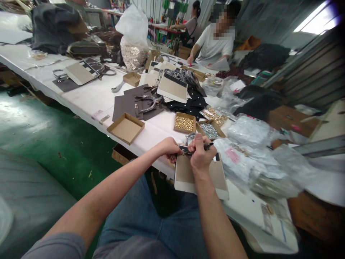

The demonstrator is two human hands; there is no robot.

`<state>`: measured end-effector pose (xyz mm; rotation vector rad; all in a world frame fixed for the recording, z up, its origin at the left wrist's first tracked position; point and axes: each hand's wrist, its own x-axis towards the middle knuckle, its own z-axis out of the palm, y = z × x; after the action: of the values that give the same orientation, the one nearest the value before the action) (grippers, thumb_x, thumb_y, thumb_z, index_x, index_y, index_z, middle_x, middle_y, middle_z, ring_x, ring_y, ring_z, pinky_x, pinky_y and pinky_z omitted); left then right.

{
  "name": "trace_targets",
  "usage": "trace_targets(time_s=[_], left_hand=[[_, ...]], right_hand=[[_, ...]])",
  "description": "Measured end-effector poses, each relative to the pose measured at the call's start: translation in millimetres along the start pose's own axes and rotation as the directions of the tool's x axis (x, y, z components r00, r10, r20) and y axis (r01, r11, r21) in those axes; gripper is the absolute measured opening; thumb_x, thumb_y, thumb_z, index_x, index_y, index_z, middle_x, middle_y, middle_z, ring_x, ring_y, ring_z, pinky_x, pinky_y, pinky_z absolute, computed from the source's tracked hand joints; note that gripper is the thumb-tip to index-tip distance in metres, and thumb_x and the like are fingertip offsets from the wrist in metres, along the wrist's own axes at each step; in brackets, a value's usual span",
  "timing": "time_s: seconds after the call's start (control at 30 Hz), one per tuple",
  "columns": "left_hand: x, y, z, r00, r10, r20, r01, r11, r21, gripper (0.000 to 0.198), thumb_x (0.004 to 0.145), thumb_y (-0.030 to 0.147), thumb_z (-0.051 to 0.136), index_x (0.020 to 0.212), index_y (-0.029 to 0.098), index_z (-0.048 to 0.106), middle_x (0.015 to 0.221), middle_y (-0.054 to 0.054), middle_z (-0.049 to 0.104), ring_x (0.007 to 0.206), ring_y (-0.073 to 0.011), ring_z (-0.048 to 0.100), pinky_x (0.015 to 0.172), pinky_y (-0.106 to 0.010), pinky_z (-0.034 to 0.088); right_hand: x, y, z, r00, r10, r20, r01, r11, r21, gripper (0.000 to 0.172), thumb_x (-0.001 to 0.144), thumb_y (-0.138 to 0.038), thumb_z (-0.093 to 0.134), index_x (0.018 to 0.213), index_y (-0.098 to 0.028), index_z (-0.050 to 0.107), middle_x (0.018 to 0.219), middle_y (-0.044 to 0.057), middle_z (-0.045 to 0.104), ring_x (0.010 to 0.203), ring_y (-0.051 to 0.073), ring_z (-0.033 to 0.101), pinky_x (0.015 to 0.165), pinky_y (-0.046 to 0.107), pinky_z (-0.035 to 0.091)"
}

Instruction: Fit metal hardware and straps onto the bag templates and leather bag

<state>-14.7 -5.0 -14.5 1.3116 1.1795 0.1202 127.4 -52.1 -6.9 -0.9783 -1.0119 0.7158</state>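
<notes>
My right hand is closed round a slim dark hand tool that looks like a screwdriver, its shaft pointing left. Below it lies a beige bag panel with a dark strip along its far edge and small metal fittings on that strip. The panel hangs partly over the table edge above my lap. At its far left corner, my left hand is closed, fingers curled under; what they grip is hidden. Just beyond my hands stand a small cardboard tray of gold-coloured fittings and another tray of silver ones.
An open cardboard tray rests near the table edge. Farther back are dark bag pieces, another beige panel and a bulging plastic sack. Plastic-wrapped packs crowd the right. A co-worker sits across the table.
</notes>
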Motion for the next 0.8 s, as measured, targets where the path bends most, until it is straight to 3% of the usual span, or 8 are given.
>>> trace_targets(time_s=[0.1, 0.2, 0.4, 0.8], left_hand=[[4, -5, 4.4, 1.0, 0.022, -0.021, -0.023, 0.999, -0.037, 0.02, 0.087, 0.022, 0.079, 0.07, 0.016, 0.069, 0.064, -0.011, 0.078, 0.057, -0.0228, 0.08, 0.057, -0.027, 0.062], [5, -11, 8.1, 0.996, 0.067, -0.057, -0.07, 0.996, -0.05, 0.02, 0.085, 0.02, 0.077, 0.069, 0.016, 0.067, 0.063, -0.011, 0.078, 0.055, -0.0228, 0.079, 0.054, -0.026, 0.061], [5, -20, 10.2, 0.989, 0.125, -0.081, -0.132, 0.988, -0.086, 0.023, 0.088, 0.019, 0.075, 0.069, 0.018, 0.063, 0.061, -0.01, 0.077, 0.055, -0.0226, 0.079, 0.05, -0.025, 0.058], [9, -28, 4.3, 0.981, 0.176, -0.08, -0.18, 0.983, -0.037, 0.027, 0.091, 0.024, 0.079, 0.067, 0.016, 0.068, 0.063, -0.01, 0.077, 0.057, -0.0214, 0.079, 0.055, -0.024, 0.061]], right_hand=[[5, -3, -2, 0.995, 0.081, 0.059, -0.084, 0.995, 0.051, 0.043, 0.096, -0.057, 0.092, 0.093, -0.026, 0.063, 0.063, -0.008, 0.056, 0.045, 0.008, 0.042, 0.041, 0.023, 0.035], [11, -4, -3, 0.989, 0.119, 0.084, -0.122, 0.992, 0.039, 0.052, 0.098, -0.066, 0.088, 0.082, -0.023, 0.062, 0.061, -0.006, 0.054, 0.043, 0.008, 0.04, 0.039, 0.023, 0.031], [9, 1, 6, 0.995, 0.047, -0.086, -0.042, 0.997, 0.06, 0.071, 0.1, -0.077, 0.079, 0.065, -0.025, 0.044, 0.053, -0.009, 0.036, 0.041, 0.007, 0.032, 0.037, 0.024, 0.026], [2, 17, 25, 0.993, -0.038, -0.111, 0.023, 0.991, -0.132, 0.071, 0.103, -0.078, 0.075, 0.065, -0.027, 0.042, 0.055, -0.008, 0.037, 0.042, 0.009, 0.037, 0.037, 0.027, 0.031]])
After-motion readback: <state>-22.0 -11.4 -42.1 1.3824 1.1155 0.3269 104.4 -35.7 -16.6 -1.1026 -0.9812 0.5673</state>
